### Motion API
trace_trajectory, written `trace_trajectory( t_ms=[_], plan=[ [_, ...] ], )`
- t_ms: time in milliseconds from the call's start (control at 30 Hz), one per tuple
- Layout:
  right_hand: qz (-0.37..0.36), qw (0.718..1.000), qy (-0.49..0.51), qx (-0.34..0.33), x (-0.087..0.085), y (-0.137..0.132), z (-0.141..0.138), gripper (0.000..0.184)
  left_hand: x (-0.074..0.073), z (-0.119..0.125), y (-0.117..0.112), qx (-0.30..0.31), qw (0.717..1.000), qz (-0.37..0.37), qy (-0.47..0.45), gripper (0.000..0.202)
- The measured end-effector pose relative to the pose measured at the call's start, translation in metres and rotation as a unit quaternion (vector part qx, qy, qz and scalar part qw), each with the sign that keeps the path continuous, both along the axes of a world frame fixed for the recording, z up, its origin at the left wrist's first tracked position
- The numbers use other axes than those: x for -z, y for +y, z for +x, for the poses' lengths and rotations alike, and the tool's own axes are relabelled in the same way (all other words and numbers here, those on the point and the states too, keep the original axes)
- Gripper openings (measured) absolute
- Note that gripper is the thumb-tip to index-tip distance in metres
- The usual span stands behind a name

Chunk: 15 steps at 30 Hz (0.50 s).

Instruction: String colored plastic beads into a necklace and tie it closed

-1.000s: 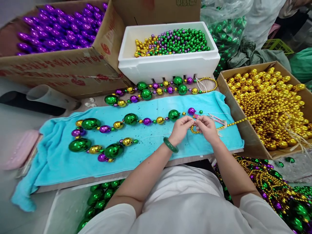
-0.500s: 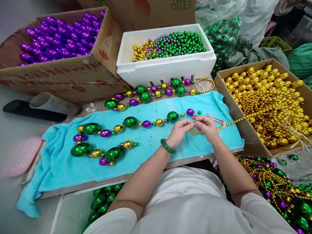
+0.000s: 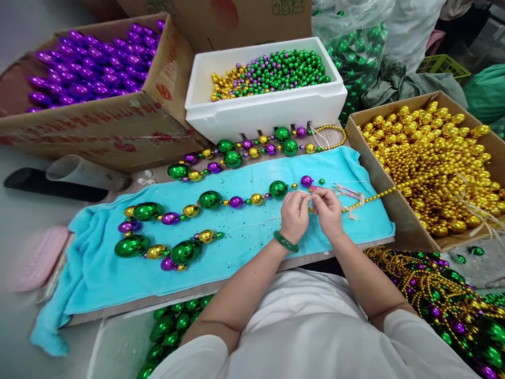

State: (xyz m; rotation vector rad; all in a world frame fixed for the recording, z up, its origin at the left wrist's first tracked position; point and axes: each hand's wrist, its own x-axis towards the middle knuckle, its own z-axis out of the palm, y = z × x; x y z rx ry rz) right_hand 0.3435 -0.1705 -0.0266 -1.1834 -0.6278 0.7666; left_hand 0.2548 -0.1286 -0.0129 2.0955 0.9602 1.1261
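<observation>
"The hands have drawn closer together since a moment ago, and the little gold loop that hung below the fingers has gone from sight."

"And the big garland [image 3: 209, 199]?"

"It lies loose on the turquoise towel [image 3: 98, 273], well left of the fingers. The left hand [image 3: 295, 215] and right hand [image 3: 328, 210] are both pinched tight, tips touching, on the end of the gold bead strand [image 3: 374, 197]. It trails off right of the fingers toward the gold bead box [image 3: 396, 218]."

"Any risk?"

"A slipped pinch, I'd say. That clear thread [image 3: 256, 223] is thin, and beads could run off a free end."
</observation>
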Motion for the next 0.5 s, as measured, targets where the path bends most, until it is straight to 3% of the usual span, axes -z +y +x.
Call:
trace_trajectory(
  t_ms=[200,333,433,500],
  plan=[
    [-0.018,0.997,0.080,-0.011,-0.0058,0.0046,-0.0032,0.016,0.0037,-0.0029,0.0060,-0.014,0.996,0.089,0.022,0.016],
    [-0.063,0.990,0.111,-0.060,-0.0005,0.0061,0.0003,0.018,0.0013,-0.0042,0.0090,-0.014,0.999,0.043,-0.002,0.016],
    [-0.054,0.997,-0.058,0.002,0.0016,0.0016,0.0042,0.013,-0.0008,-0.0038,0.0102,-0.031,0.997,-0.052,-0.037,0.015],
    [-0.010,0.967,-0.247,0.056,0.0012,-0.0035,0.0065,0.009,-0.0016,-0.0031,0.0105,-0.039,0.991,-0.113,-0.056,0.013]
  ],
)
